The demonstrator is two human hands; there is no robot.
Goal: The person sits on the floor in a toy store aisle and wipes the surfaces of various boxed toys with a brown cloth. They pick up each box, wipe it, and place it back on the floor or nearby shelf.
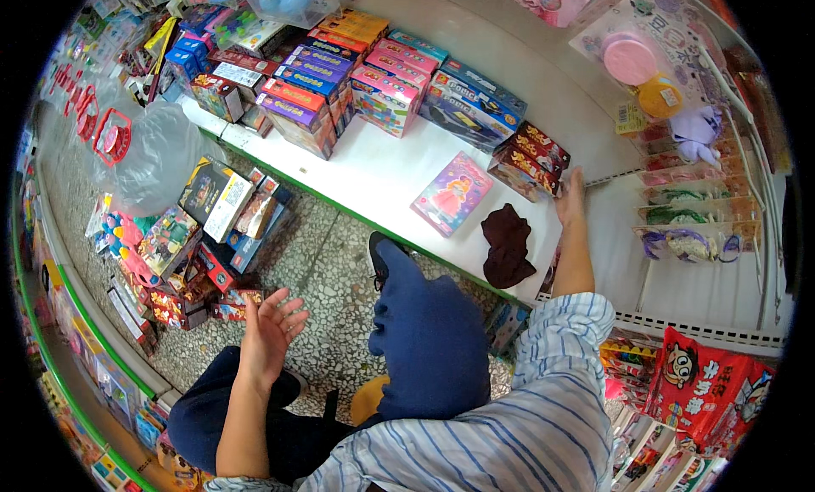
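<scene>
My right hand rests against the right end of the small red-brown toy boxes on the white shelf. It is seen edge-on, and part of its palm side is hidden. My left hand is raised over the floor, palm up, fingers apart and nothing in it. Near the right hand, a purple-pink box with a princess picture lies flat. A crumpled dark brown cloth lies by the shelf's front corner.
Police toy boxes, pink block boxes and purple-orange boxes line the shelf. Toy boxes and a clear plastic bag with a red handle are piled on the terrazzo floor. Hanging packs border the right.
</scene>
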